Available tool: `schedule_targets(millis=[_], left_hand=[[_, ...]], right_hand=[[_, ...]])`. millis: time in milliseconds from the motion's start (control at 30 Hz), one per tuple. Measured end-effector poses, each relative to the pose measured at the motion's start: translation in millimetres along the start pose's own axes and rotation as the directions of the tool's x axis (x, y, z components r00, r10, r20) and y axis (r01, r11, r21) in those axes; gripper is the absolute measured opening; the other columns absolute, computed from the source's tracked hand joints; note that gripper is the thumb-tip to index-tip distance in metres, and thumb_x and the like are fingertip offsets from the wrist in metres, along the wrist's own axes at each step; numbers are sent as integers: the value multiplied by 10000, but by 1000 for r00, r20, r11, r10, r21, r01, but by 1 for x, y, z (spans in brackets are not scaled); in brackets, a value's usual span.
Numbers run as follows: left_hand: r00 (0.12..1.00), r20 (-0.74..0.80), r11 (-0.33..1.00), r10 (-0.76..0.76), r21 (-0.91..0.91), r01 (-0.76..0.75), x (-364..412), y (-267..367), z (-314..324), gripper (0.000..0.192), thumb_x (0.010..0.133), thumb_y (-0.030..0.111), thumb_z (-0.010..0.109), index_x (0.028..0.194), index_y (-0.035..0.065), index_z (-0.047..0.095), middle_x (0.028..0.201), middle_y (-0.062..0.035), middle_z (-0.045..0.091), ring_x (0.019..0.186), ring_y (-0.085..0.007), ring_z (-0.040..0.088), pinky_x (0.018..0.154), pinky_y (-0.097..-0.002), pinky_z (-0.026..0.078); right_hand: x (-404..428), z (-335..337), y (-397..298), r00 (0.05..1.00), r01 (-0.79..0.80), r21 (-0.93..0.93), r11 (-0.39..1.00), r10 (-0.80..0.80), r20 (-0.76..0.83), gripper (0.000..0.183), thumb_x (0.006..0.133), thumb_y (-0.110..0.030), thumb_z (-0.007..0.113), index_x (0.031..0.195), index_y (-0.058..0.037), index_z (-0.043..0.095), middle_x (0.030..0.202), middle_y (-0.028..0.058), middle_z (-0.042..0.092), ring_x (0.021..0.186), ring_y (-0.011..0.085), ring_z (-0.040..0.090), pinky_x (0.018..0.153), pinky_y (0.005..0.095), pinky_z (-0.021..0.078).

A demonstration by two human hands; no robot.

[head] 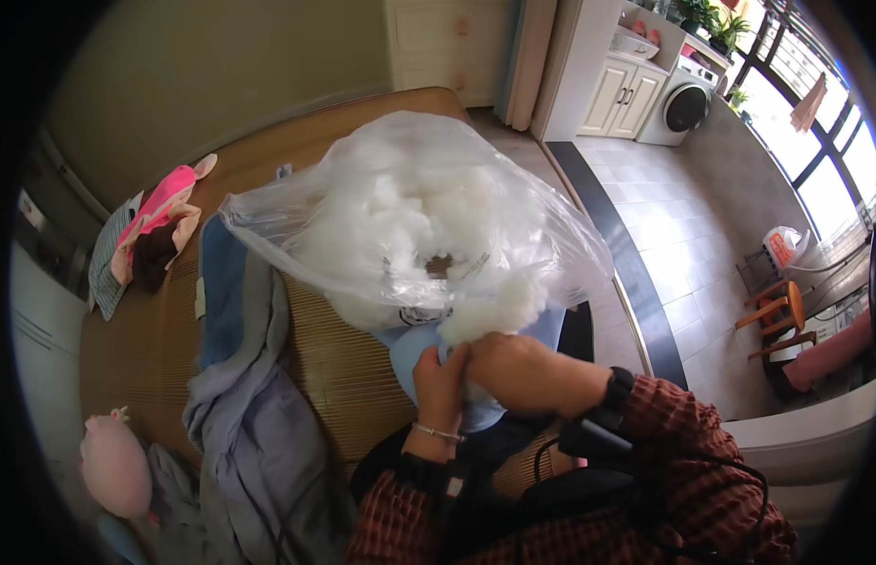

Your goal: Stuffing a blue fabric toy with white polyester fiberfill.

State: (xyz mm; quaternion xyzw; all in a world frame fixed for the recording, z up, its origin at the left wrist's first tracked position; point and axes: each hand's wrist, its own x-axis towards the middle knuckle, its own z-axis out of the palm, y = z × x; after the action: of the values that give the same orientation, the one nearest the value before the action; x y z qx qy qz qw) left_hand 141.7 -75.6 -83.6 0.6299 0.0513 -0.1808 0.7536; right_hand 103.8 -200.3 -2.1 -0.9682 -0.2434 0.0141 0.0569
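A large clear plastic bag [409, 205] full of white fiber stuffing lies before me, its thin film spread wide. A tuft of the stuffing [498, 307] stands up just beyond my hands. My right hand [526, 371] is closed at the base of this tuft. My left hand [438, 385] pinches the edge of light blue fabric [409, 364] beside it, thumb and fingers against the right hand. The blue fabric extends under both hands and partly beneath the bag. My fingertips partly hide where stuffing and fabric meet.
A grey-blue blanket [243, 424] lies along the left on a bed with a woven mat [339, 374]. Farther left are pink and brown cloths [162, 212] and a pink plush toy [116, 466]. At right, past a dark threshold [607, 205], stand a wooden chair [780, 311] and a washing machine [678, 102].
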Motion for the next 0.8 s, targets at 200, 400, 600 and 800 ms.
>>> schedule_targets(millis=[200, 400, 600, 800], left_hand=[[998, -20, 991, 67, 116, -64, 4, -11, -3, 320, 750, 227, 674, 842, -68, 594, 744, -133, 628, 656, -163, 559, 597, -326, 460], [995, -2, 950, 103, 296, -98, 3, -4, 3, 330, 748, 230, 667, 859, -73, 598, 773, -166, 644, 691, -200, 598, 617, -339, 465], [999, 33, 983, 9, -185, -3, 6, -13, -7, 252, 764, 168, 630, 888, -48, 591, 808, -124, 646, 711, -175, 596, 636, -292, 473], [996, 90, 931, -15, -362, 47, -5, 5, -6, 138, 789, 104, 621, 842, -5, 555, 758, -46, 582, 657, -101, 527, 579, -223, 432]], right_hand=[[-8, -80, 12, 979, -99, 364, 926, 156, -131, 419, 667, -162, 724, 1059, -79, 603, 1063, 126, 539, 919, 306, 559, 798, 383, 465], [13, -36, 57, 939, -178, 542, 821, 306, -155, 649, 715, -333, 717, 1267, -89, 481, 1296, 171, 435, 1138, 353, 475, 955, 382, 406], [-21, -33, 10, 968, 73, 439, 895, 42, -248, 658, 645, -179, 735, 1248, -96, 485, 1215, 186, 469, 1116, 358, 487, 935, 390, 425], [-37, 40, -2, 871, 174, 0, 985, -154, -467, 374, 651, -85, 620, 1025, -79, 620, 1100, 107, 552, 1043, 274, 530, 889, 414, 436]])
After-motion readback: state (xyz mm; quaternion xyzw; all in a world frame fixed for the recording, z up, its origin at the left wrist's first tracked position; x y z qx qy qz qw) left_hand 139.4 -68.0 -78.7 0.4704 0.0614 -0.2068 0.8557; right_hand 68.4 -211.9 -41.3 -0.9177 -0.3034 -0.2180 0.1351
